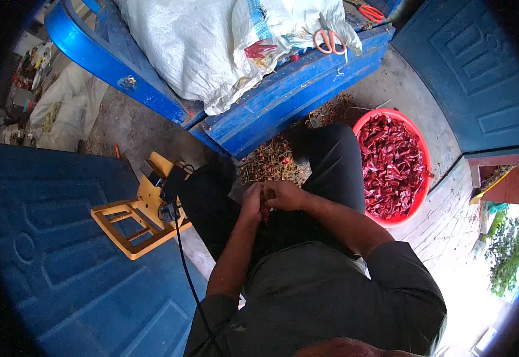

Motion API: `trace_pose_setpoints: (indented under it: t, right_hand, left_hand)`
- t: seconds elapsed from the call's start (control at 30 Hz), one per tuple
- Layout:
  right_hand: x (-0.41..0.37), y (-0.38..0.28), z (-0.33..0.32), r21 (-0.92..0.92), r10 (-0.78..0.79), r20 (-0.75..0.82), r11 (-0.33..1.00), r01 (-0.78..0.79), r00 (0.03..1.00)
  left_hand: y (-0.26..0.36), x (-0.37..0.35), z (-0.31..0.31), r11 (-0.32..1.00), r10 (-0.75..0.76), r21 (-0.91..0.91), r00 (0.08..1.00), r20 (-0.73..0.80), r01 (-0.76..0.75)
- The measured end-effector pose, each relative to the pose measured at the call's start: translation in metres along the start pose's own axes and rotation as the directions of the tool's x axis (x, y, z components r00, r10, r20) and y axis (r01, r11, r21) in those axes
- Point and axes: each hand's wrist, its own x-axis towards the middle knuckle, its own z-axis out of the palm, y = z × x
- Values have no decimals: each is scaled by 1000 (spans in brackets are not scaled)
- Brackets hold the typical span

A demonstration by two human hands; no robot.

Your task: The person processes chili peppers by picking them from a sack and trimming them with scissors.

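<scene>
My left hand (252, 201) and my right hand (287, 195) meet over my lap, fingers closed around a small dark reddish piece, apparently dried chili (265, 212), which hangs between them. Each hand touches it. Just beyond them, a heap of stems and chili bits (274, 160) lies on the floor between my legs. To the right of my knee stands a round red basin (427, 172) full of dried red chilies (390, 163).
A blue bench (307, 92) ahead carries white woven sacks (182, 47), pink-handled scissors (329, 41) and red-handled scissors (371, 13). At left are a yellow wooden stool (134, 232) with a black cable (185, 262) and a blue door (63, 238). Another blue door (479, 71) stands at right.
</scene>
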Motion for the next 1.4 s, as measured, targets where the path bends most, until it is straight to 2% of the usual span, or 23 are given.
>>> trace_pose_setpoints:
  t: [0.1,0.17,0.27,0.4,0.5,0.57,0.6,0.67,0.8,0.87,0.9,0.97,1.0,1.07,1.13,1.17,1.2,1.23,1.27,1.3,1.4]
  right_hand:
    - [-2,1,1,71,-12,2,997,12,1000]
    - [-1,5,3,34,-14,-13,999,15,1000]
    - [-3,4,2,127,70,-15,990,-68,997]
    - [-4,8,2,146,81,-11,986,-78,997]
    - [-2,14,4,93,15,-34,996,-12,999]
    - [0,15,2,39,79,124,996,-85,989]
    - [0,16,3,40,80,125,996,-85,989]
    - [0,17,5,20,112,133,993,-115,985]
    - [-4,17,7,98,142,128,983,-155,982]
    - [-3,28,16,211,119,12,970,-119,993]
    - [-4,27,16,212,122,16,970,-122,992]
    - [-2,26,15,316,241,37,918,-240,970]
    - [-1,28,17,322,248,46,913,-250,968]
    - [1,33,19,274,283,-22,924,-267,959]
    - [-1,19,12,302,225,-101,935,-185,969]
    - [-7,-6,-1,325,248,-131,925,-195,960]
    - [-2,18,15,380,240,-170,911,-161,956]
    - [-1,24,20,463,190,-178,882,-88,966]
    - [-2,2,9,573,188,-151,817,-69,971]
    - [-3,1,6,479,180,-164,874,-82,970]
    - [-2,5,12,458,140,-198,888,-35,970]
  left_hand:
    - [-8,9,-4,998,10,-67,1000,-9,-11]
    - [-4,8,-6,1000,-6,-4,999,41,7]
    - [4,4,3,1000,-21,19,999,-28,22]
    - [7,2,1,999,-29,28,1000,-12,30]
    - [5,3,4,999,-6,39,1000,8,6]
    - [10,-2,14,987,127,102,991,-33,-123]
    - [10,-3,13,987,126,102,991,-34,-122]
    - [13,-4,10,1000,8,-13,1000,-20,-9]
    - [15,-3,16,995,20,-95,998,-56,-25]
    - [19,-5,15,982,-12,-189,1000,10,13]
    - [22,-8,16,981,-16,-192,1000,8,17]
    - [30,-10,18,995,5,-104,1000,6,-4]
    - [29,-6,15,995,-7,-104,1000,0,7]
    - [21,4,7,990,79,-120,996,49,-72]
    - [19,7,-4,989,149,16,986,69,-150]
    - [13,9,-2,993,100,-68,993,69,-96]
    - [7,11,-1,987,55,-154,996,66,-44]
    - [2,11,-3,994,27,-105,998,50,-22]
    - [-1,12,-5,998,10,-59,999,38,-8]
    - [-2,9,-4,998,-8,-65,1000,13,9]
    - [-3,7,4,982,53,-179,999,-6,-53]
